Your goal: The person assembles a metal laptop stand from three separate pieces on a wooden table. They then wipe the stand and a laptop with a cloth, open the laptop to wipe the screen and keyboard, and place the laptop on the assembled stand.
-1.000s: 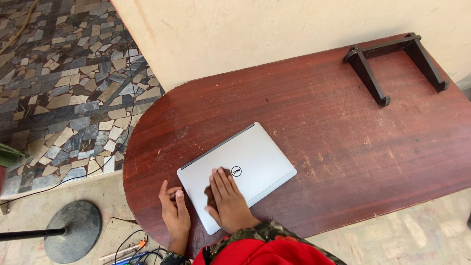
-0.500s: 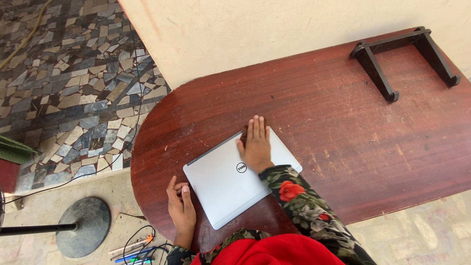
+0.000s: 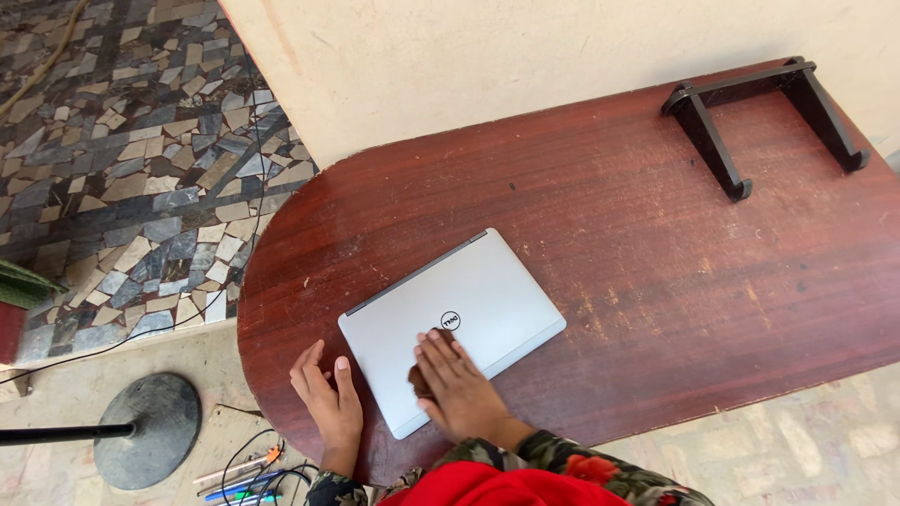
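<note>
Worn reddish-brown wooden table (image 3: 656, 262), rounded at one end, scratched and scuffed, stands against a plain cream wall. Closed silver laptop (image 3: 452, 323), flat with rounded corners, lies angled near the table's front edge. Right hand (image 3: 459, 389) lies flat on the lid, fingers together, over a small dark cloth (image 3: 419, 378). Left hand (image 3: 323, 398) rests open on the wood, touching the laptop's corner. Black angular stand (image 3: 750, 126) sits far right.
</note>
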